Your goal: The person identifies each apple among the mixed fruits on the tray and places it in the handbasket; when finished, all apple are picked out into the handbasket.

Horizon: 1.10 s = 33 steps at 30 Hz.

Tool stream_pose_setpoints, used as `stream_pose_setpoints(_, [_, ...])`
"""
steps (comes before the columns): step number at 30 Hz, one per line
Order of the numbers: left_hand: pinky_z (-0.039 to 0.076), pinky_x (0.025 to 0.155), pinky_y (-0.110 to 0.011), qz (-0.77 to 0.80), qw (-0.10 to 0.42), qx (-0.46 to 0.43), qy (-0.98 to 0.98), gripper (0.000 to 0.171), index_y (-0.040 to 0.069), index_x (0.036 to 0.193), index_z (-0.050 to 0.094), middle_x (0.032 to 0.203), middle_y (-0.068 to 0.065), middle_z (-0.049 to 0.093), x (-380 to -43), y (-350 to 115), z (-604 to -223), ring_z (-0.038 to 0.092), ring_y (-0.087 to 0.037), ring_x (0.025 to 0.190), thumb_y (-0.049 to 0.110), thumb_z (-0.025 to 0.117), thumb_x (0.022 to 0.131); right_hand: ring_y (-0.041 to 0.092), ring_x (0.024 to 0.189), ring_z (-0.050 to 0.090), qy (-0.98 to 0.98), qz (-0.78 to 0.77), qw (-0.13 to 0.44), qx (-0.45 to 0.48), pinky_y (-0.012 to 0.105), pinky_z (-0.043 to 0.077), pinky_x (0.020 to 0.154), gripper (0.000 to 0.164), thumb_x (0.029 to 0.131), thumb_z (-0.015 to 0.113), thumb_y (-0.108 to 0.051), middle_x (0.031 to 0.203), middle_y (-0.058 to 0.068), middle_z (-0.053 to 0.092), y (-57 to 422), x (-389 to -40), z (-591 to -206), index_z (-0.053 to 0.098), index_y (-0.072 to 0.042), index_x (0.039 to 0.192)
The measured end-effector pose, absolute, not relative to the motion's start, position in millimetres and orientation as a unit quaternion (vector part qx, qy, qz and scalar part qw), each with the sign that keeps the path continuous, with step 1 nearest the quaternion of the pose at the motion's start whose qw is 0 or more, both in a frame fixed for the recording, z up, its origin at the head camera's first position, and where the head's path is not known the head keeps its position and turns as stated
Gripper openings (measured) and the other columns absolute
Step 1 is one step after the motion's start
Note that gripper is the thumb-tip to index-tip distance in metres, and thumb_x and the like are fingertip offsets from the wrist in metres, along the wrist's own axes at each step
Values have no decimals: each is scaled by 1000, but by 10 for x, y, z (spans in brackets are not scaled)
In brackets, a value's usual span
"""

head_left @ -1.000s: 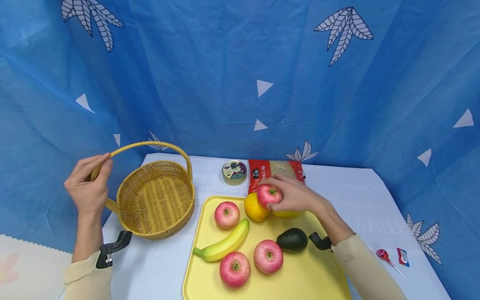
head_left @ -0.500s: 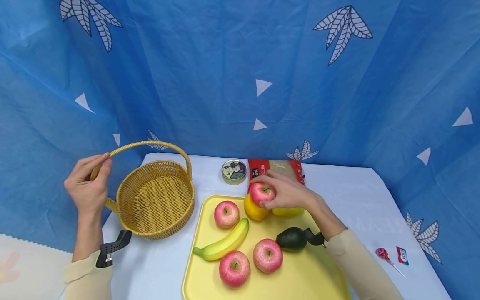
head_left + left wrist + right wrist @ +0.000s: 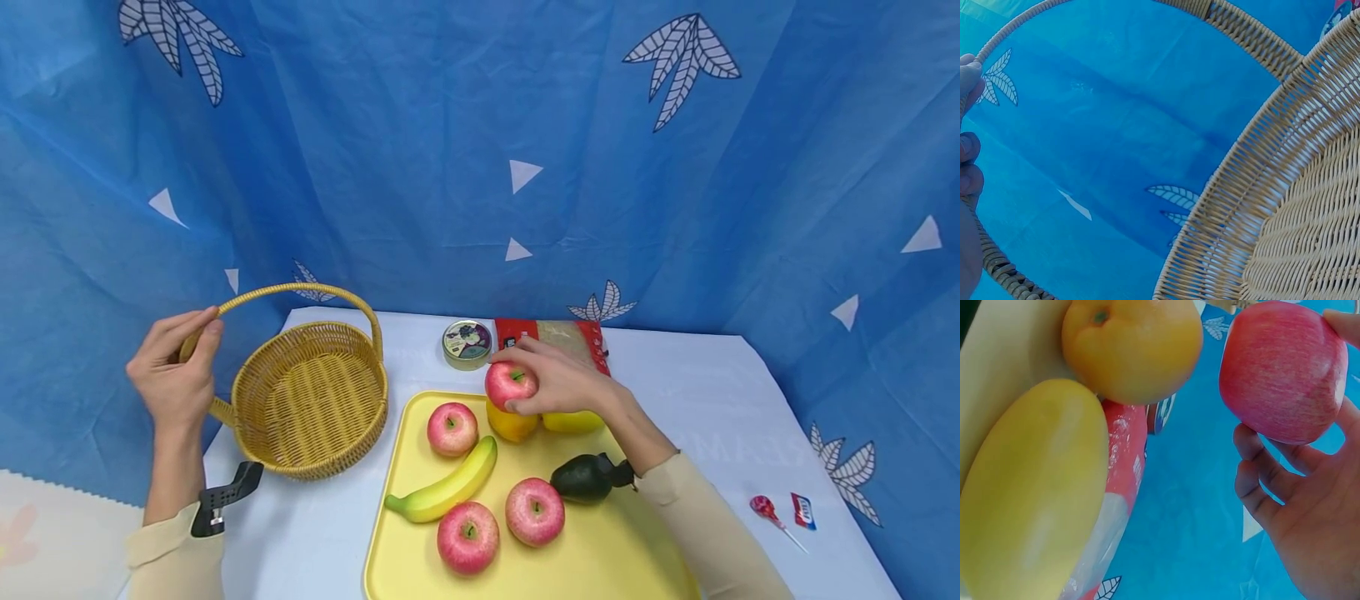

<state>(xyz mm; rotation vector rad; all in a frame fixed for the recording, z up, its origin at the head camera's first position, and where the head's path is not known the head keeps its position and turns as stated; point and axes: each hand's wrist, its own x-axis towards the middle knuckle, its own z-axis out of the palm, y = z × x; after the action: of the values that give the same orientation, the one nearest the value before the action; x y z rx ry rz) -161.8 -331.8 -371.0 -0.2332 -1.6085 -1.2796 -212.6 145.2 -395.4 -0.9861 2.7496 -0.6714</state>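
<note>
In the head view my left hand (image 3: 176, 362) grips the arched handle of a round wicker basket (image 3: 251, 417), whose woven floor shows bare. My right hand (image 3: 558, 379) holds a red apple (image 3: 510, 385) between thumb and fingers, above the far rim of a yellow tray (image 3: 600, 550). In the head view that apple overlaps an orange (image 3: 512, 423); the right wrist view shows it apart from the orange (image 3: 1135, 350). Beside the orange lies a smooth yellow oblong fruit (image 3: 1035, 494), partly hidden by my right hand in the head view.
More apples (image 3: 467, 537), a banana (image 3: 446, 486) and a dark avocado (image 3: 581, 479) lie on the tray. Behind it are a round tin (image 3: 467, 343) and a red packet (image 3: 570, 333). A lollipop (image 3: 765, 507) and a small wrapper (image 3: 802, 511) lie at the right. A blue curtain (image 3: 420, 167) hangs behind.
My right hand has carried the held apple a little to the left, across the orange. My left hand and the basket have stayed in place.
</note>
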Motion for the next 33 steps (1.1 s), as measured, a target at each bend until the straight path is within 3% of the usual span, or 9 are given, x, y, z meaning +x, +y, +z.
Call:
stream_pose_setpoints(7, [50,73,-12,-531,512,-98,-668,16,-10,102,75,98,-16,73,-1609,-3308,-3709,67,-6,84,-10,72,86,16,107,54,912,-225,76,-334,37,53,83,61,79,73,-58,131,-7,50,1386,-2134,-3946,54,-49,136])
stream_pose_setpoints(11, [50,72,-13,-533,513,-99,-665,16,-10,101,75,98,-15,73,-1600,-3298,-3703,67,-6,84,-10,72,86,12,103,54,910,-230,86,-334,32,52,81,61,78,74,-58,125,-11,50,1348,-2138,-3930,54,-49,135])
stream_pose_setpoints(18, [49,71,-13,-536,517,-101,-660,16,-10,101,76,97,-17,73,-1597,-3296,-3699,66,-7,83,-10,73,85,8,100,53,905,-226,91,-349,28,51,78,64,78,74,-58,114,-14,51,1267,-2138,-3893,57,-39,137])
stream_pose_setpoints(26, [49,71,-14,-546,518,-108,-650,16,-11,100,75,97,-17,73,-1598,-3295,-3701,66,-8,83,-10,73,85,8,98,53,907,-202,87,-359,29,50,79,62,78,72,-61,117,-15,50,1180,-2146,-3868,54,-49,135])
stream_pose_setpoints(33, [48,68,-13,-547,517,-109,-649,16,-12,100,75,97,-17,74,-1593,-3294,-3691,65,-7,81,-11,73,85,8,98,54,906,-184,79,-373,32,50,83,63,78,70,-63,120,-13,51,1107,-2151,-3862,53,-48,137])
